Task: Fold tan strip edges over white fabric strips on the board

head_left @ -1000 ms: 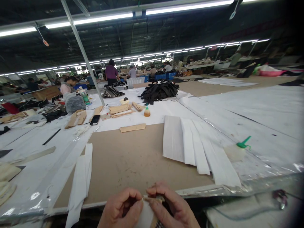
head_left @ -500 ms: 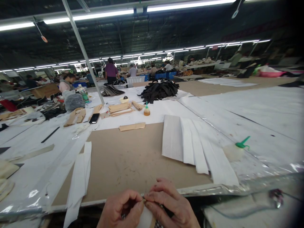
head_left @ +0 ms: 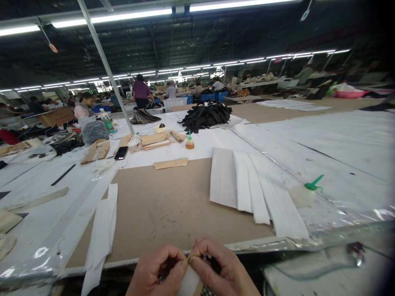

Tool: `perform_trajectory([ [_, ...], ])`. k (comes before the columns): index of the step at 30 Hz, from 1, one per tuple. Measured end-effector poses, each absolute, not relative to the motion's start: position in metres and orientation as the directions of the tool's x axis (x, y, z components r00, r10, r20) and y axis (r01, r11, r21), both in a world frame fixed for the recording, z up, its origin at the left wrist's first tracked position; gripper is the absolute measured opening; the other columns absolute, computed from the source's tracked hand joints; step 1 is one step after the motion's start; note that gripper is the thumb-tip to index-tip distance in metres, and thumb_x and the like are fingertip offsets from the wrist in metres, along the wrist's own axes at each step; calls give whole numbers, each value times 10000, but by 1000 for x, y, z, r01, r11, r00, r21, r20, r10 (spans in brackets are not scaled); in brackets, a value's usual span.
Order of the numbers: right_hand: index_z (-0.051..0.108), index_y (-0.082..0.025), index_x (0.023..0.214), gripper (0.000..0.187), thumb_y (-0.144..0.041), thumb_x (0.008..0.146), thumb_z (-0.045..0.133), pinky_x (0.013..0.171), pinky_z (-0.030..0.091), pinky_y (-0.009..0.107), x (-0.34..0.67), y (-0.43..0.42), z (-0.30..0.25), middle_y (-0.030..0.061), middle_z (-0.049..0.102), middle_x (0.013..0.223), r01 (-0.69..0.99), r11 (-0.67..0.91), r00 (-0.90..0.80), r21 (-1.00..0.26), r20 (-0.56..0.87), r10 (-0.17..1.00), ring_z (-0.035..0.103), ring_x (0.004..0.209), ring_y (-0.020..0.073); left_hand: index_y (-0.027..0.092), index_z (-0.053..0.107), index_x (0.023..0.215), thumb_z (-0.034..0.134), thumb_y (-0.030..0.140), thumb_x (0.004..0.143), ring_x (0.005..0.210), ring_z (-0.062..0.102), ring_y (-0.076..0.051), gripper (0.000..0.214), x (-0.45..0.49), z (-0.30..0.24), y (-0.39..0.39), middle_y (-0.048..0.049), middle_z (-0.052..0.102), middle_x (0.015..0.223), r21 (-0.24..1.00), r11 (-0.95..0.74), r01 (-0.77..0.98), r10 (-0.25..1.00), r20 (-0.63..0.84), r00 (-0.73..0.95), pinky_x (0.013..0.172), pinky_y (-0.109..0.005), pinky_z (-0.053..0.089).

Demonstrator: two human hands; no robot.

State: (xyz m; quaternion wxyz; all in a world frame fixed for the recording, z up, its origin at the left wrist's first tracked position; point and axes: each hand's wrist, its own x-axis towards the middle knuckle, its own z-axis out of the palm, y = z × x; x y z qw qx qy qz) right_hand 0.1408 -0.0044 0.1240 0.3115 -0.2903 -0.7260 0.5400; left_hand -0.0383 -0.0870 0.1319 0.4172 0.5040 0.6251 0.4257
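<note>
Pinched a white, tan-edged piece [head_left: 189, 282] by its top between thumb and fingertips of both left hand [head_left: 160, 268] and right hand [head_left: 219, 269], just off the near edge of the brown board [head_left: 148, 205]. Seemingly risked a crooked or creased edge through uneven finger pressure, or a drop past the board through a slip. Also risked dragging loose white strips [head_left: 102, 232] at the board's left through a stray brush.

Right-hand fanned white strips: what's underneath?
Brown board under the left side of the fanned white strips; white table covering shows to their right. Board's right edge is hidden beneath.
</note>
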Motion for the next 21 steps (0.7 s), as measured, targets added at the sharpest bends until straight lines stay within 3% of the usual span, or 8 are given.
perform_trajectory([
  [4, 724, -203, 952, 393, -577, 928, 607, 688, 475, 254, 144, -3, 113, 26, 655, 848, 48, 26, -695, -999, -15, 719, 592, 781, 174, 162, 626, 811, 627, 624, 844, 595, 368, -102, 464, -41, 130, -86, 29, 462, 645, 962, 229, 149, 970, -213, -118, 549, -214, 273],
  [7, 728, -198, 896, 413, -597, 907, 623, 652, 452, 248, 144, -7, 112, 19, 652, 782, 58, -38, -667, -998, -67, 742, 569, 721, 164, 157, 619, 806, 650, 672, 815, 594, 362, -96, 516, -41, 132, -84, 32, 460, 643, 959, 266, 93, 961, -256, -108, 545, -205, 276],
  [12, 696, -205, 781, 342, -512, 911, 623, 655, 425, 235, 141, -12, 123, -16, 610, 695, 157, 74, -595, -985, -34, 803, 546, 675, 143, 152, 687, 927, 685, 607, 814, 651, 480, -114, 469, -39, 137, -83, -12, 581, 741, 976, 208, 67, 975, -202, -97, 585, -193, 378],
  [16, 678, -207, 767, 296, -434, 933, 585, 669, 424, 231, 141, -12, 124, -17, 612, 730, 232, 231, -621, -945, 39, 783, 571, 698, 140, 164, 690, 868, 652, 425, 859, 617, 532, -109, 264, -38, 138, -82, -6, 617, 710, 956, 108, 272, 990, -80, -112, 588, -185, 407],
  [21, 668, -207, 782, 271, -388, 951, 560, 659, 427, 229, 143, -10, 120, -16, 619, 742, 249, 334, -681, -909, 81, 728, 588, 700, 137, 194, 670, 718, 637, 232, 815, 548, 513, -89, 109, -37, 133, -81, 30, 584, 601, 829, -50, 556, 984, 138, -116, 571, -171, 382],
])
